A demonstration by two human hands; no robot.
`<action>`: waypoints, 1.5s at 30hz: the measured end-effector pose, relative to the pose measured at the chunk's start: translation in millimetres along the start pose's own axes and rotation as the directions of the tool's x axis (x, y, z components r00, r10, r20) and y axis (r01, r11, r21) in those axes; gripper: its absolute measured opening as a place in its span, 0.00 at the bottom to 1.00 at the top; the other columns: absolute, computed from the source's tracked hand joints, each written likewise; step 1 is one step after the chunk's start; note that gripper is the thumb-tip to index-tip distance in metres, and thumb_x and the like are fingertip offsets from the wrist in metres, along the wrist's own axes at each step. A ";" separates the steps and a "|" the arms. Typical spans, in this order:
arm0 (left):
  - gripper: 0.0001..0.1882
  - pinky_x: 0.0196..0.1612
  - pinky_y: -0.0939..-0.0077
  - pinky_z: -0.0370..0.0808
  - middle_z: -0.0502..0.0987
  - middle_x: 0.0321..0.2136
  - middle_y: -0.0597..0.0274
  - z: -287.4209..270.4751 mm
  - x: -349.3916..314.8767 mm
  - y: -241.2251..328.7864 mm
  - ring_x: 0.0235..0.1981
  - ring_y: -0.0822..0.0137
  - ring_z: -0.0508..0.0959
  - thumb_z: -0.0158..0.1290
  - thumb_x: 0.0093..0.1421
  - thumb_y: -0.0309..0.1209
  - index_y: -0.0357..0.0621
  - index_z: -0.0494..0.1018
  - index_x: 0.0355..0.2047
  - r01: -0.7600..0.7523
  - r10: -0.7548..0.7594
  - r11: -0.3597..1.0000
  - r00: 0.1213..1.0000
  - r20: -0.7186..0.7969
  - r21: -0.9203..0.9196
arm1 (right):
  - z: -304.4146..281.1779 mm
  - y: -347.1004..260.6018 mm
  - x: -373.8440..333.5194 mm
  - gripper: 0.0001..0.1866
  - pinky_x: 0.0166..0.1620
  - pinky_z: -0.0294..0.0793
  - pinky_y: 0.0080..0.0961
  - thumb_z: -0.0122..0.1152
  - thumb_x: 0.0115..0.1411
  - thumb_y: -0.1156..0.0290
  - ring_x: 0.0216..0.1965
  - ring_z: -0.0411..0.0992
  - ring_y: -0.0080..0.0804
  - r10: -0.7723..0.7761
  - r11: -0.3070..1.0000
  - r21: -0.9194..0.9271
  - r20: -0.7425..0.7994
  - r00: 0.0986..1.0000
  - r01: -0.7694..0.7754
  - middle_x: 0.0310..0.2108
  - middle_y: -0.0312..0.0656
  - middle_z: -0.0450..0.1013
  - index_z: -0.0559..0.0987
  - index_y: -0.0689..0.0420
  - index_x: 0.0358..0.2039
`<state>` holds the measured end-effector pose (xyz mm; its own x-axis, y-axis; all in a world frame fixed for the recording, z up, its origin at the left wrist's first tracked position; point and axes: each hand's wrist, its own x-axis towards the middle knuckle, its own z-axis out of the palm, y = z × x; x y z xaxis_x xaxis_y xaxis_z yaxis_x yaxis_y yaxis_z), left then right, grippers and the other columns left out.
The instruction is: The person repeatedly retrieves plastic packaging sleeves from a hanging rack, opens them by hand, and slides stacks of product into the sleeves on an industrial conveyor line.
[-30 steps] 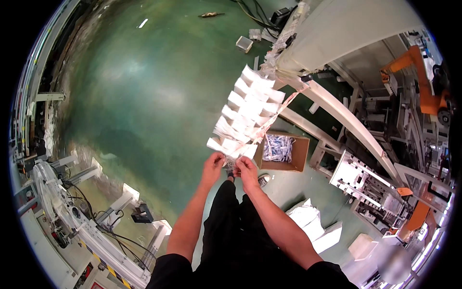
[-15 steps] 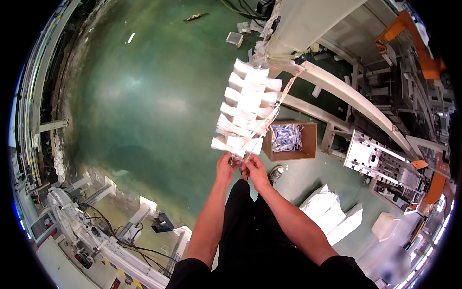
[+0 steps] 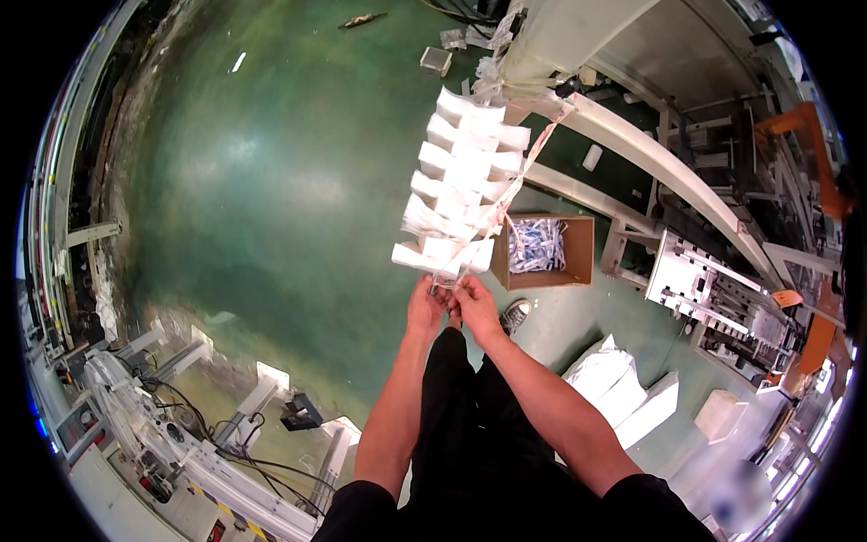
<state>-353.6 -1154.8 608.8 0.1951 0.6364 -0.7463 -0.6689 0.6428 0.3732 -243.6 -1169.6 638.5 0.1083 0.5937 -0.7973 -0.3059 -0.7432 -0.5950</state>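
Observation:
A long stack of white, pinched-waist bundles (image 3: 461, 185) stretches away in front of me, apparently of soft folded sheets. At its near end, clear plastic film (image 3: 447, 281) gathers between my hands. My left hand (image 3: 424, 307) is closed with its fingertips at the left side of this film. On the other side, my right hand (image 3: 474, 307) pinches the film with thumb and fingers. The fingertips of both hands nearly meet, and their exact grip is partly hidden. A twisted pinkish-white strip (image 3: 526, 172) runs from the machine frame down along the stack's right side.
An open cardboard box (image 3: 578, 253) holding blue-and-white strips stands right of the stack. A white sack (image 3: 610, 384) lies on the floor beside my right arm. A pale machine frame (image 3: 650, 144) curves along the right; machinery with cables (image 3: 217, 443) fills the lower left.
Both hands have shifted slightly up in the picture, staying at the stack's near end. The view has tilted a little; the grip looks much the same.

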 end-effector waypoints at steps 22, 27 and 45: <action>0.08 0.22 0.82 0.65 0.71 0.24 0.70 2.7 -8.7 -18.1 0.22 0.78 0.69 0.48 0.60 0.34 0.43 0.71 0.31 -0.033 0.122 0.933 0.966 -0.229 0.357 | 5.7 29.7 16.1 0.03 0.21 0.66 0.19 0.50 0.59 0.74 0.18 0.65 0.19 -0.165 0.986 -0.037 -0.043 0.985 0.164 0.19 0.34 0.67 0.70 0.59 0.29; 0.07 0.24 0.82 0.67 0.72 0.22 0.67 -14.8 -12.7 -32.4 0.22 0.79 0.70 0.48 0.58 0.30 0.39 0.72 0.28 -0.054 0.189 0.904 0.940 -0.285 0.423 | 7.4 38.9 21.0 0.03 0.25 0.67 0.18 0.51 0.56 0.76 0.22 0.66 0.17 -0.180 0.933 -0.335 -0.112 0.977 0.134 0.20 0.33 0.68 0.72 0.60 0.27; 0.40 0.59 0.59 0.57 0.59 0.57 0.53 18.2 -46.2 91.2 0.58 0.51 0.59 0.59 0.42 0.27 0.42 0.56 0.57 -0.379 0.425 -0.538 0.649 0.631 0.753 | -197.7 -54.1 -42.5 0.07 0.20 0.63 0.20 0.51 0.57 0.72 0.17 0.62 0.20 -0.288 0.940 -0.289 -0.375 0.881 0.184 0.22 0.34 0.68 0.73 0.55 0.36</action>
<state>-410.6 -1117.8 687.4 0.2944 0.9554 0.0219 0.8261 -0.2659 0.4968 -44.7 -1215.6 684.6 0.5382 0.6214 -0.5694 0.0055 -0.6782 -0.7349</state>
